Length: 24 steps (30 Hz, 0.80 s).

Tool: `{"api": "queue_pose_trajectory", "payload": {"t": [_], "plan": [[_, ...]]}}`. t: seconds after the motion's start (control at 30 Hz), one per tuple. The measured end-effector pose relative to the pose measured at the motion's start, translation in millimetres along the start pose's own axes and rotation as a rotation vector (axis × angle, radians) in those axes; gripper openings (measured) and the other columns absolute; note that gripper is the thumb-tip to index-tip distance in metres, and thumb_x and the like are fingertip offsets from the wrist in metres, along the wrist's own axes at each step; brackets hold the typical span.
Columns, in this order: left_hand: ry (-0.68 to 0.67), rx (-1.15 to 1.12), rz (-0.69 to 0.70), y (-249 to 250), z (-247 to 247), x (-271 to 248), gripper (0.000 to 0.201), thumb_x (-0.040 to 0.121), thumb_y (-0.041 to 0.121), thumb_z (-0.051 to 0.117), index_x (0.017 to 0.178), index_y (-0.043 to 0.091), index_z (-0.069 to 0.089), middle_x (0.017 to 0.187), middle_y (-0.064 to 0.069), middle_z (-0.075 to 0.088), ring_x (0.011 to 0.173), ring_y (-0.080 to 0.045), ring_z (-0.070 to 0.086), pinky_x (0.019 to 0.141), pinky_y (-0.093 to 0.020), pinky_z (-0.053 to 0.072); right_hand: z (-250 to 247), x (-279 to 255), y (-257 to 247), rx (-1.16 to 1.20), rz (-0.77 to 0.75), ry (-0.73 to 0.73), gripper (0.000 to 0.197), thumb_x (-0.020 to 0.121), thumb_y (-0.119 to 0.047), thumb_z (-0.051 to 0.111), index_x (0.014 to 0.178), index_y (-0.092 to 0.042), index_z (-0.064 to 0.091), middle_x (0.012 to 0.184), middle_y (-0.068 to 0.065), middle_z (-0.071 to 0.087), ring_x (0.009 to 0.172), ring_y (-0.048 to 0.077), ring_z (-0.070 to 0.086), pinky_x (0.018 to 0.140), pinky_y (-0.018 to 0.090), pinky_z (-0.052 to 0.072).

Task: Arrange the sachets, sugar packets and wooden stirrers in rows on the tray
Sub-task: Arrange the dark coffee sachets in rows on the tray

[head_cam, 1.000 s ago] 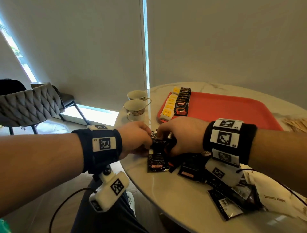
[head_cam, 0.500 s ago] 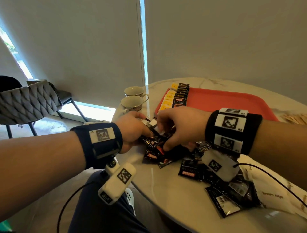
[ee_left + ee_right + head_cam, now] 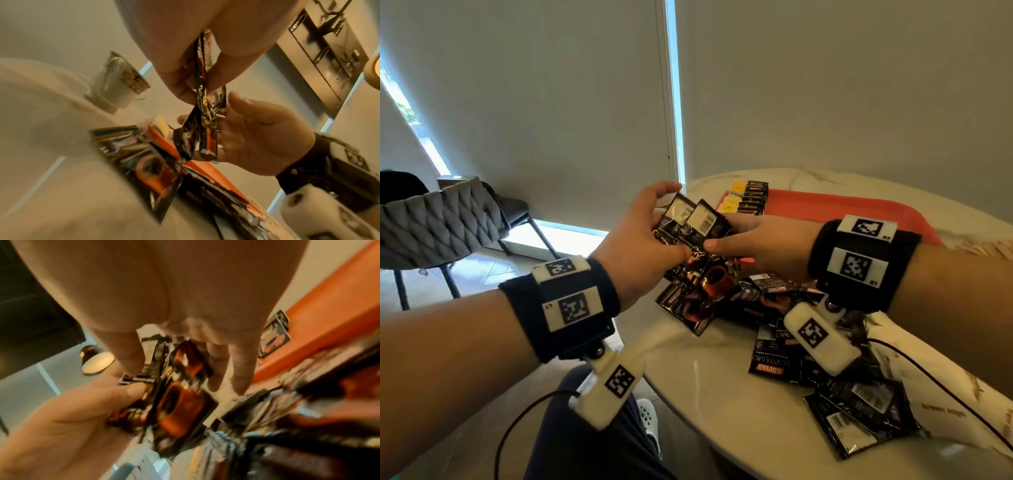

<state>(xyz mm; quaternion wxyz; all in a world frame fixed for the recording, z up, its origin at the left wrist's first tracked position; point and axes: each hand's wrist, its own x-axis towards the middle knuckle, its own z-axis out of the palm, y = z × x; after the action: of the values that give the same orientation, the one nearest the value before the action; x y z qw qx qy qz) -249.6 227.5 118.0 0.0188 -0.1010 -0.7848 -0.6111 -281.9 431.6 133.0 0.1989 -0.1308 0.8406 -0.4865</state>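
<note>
My left hand [image 3: 643, 246] is raised above the table edge and grips a small fan of black coffee sachets [image 3: 690, 224], barcode sides up. My right hand [image 3: 753, 240] meets it from the right, thumb on top of the sachets and fingers underneath. In the left wrist view the held sachets [image 3: 203, 113] hang edge-on between both hands. Below lies a loose pile of black sachets [image 3: 767, 308]. The red tray [image 3: 859, 212] sits behind the hands, with a row of black sachets [image 3: 753, 200] and yellow sugar packets [image 3: 736, 193] at its left end. Wooden stirrers [image 3: 989, 245] lie at the far right.
A white paper bag [image 3: 945, 404] lies under my right forearm on the round marble table [image 3: 722, 394]. A patterned cup [image 3: 121, 84] stands near the table's left edge. A grey quilted chair [image 3: 431, 222] stands on the floor to the left.
Both hands have lifted from the pile with a few sachets, which now stand fanned in the air between them. The head view has tilted upward.
</note>
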Motion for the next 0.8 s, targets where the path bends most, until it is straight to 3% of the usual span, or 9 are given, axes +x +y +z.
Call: {"api": "queue_pose_trajectory", "payload": {"t": [0.13, 0.2, 0.3, 0.47, 0.53, 0.63, 0.73, 0.8], "plan": [[0.02, 0.053, 0.087, 4, 18, 12, 0.086, 0.078, 0.004, 0.074, 0.146, 0.046, 0.041, 0.124, -0.004, 0.069, 0.105, -0.026, 0.074, 0.09, -0.051, 0.062, 3, -2, -8, 0.37, -0.019, 0.039, 0.039, 0.098, -0.018, 0.064, 0.135, -0.026, 0.055, 0.122, 0.009, 0.071, 0.103, 0.028, 0.074, 0.078, 0.047, 0.063], [0.017, 0.049, 0.104, 4, 29, 19, 0.082, 0.083, -0.002, 0.069, 0.147, 0.04, 0.041, 0.126, -0.004, 0.067, 0.107, -0.024, 0.073, 0.089, -0.05, 0.063, 2, -1, -8, 0.427, -0.048, 0.06, 0.042, 0.099, -0.01, 0.061, 0.139, -0.021, 0.052, 0.122, 0.013, 0.07, 0.102, 0.031, 0.073, 0.071, 0.044, 0.063], [0.007, 0.036, 0.08, 4, 41, 28, 0.082, 0.087, -0.01, 0.066, 0.149, 0.034, 0.036, 0.122, -0.006, 0.066, 0.101, -0.023, 0.073, 0.083, -0.042, 0.064, -4, 4, -1, 0.418, -0.076, 0.094, 0.048, 0.097, -0.002, 0.061, 0.14, -0.018, 0.05, 0.123, 0.017, 0.069, 0.107, 0.037, 0.071, 0.084, 0.054, 0.061], [-0.081, 0.027, -0.063, -2, 33, 32, 0.078, 0.091, 0.001, 0.07, 0.155, 0.024, 0.032, 0.129, -0.001, 0.06, 0.11, -0.023, 0.068, 0.097, -0.041, 0.059, -20, 1, 7, 0.237, -0.091, 0.193, 0.052, 0.092, -0.003, 0.068, 0.137, -0.023, 0.053, 0.119, 0.011, 0.072, 0.105, 0.031, 0.072, 0.091, 0.053, 0.059], [-0.154, 0.182, -0.049, -9, 18, 25, 0.075, 0.089, -0.003, 0.069, 0.152, 0.022, 0.036, 0.128, 0.003, 0.057, 0.115, -0.02, 0.063, 0.098, -0.037, 0.056, -28, -1, 10, 0.229, -0.085, 0.242, 0.052, 0.094, -0.003, 0.066, 0.138, -0.023, 0.05, 0.119, 0.01, 0.071, 0.104, 0.031, 0.072, 0.085, 0.05, 0.061], [-0.412, 0.598, -0.106, -19, -3, 12, 0.086, 0.082, 0.004, 0.08, 0.15, 0.036, 0.039, 0.137, 0.013, 0.051, 0.126, -0.011, 0.054, 0.1, -0.028, 0.051, -38, -1, 16, 0.251, -0.052, 0.294, 0.047, 0.095, -0.002, 0.065, 0.134, -0.024, 0.05, 0.119, 0.011, 0.069, 0.102, 0.032, 0.072, 0.073, 0.042, 0.061], [-0.601, 0.764, -0.114, -19, -2, 8, 0.111, 0.073, 0.01, 0.089, 0.158, 0.042, 0.026, 0.152, 0.015, 0.041, 0.129, -0.007, 0.053, 0.107, -0.031, 0.052, -39, 3, 19, 0.261, -0.026, 0.309, 0.044, 0.094, -0.002, 0.067, 0.13, -0.024, 0.052, 0.119, 0.012, 0.069, 0.101, 0.034, 0.072, 0.075, 0.047, 0.062], [-0.647, 0.841, -0.049, -16, 5, 14, 0.119, 0.072, 0.014, 0.091, 0.163, 0.038, 0.018, 0.156, 0.025, 0.029, 0.137, -0.001, 0.04, 0.117, -0.026, 0.039, -36, 4, 18, 0.252, -0.02, 0.299, 0.046, 0.094, -0.002, 0.066, 0.131, -0.025, 0.051, 0.117, 0.01, 0.069, 0.1, 0.033, 0.073, 0.078, 0.047, 0.062]]}}
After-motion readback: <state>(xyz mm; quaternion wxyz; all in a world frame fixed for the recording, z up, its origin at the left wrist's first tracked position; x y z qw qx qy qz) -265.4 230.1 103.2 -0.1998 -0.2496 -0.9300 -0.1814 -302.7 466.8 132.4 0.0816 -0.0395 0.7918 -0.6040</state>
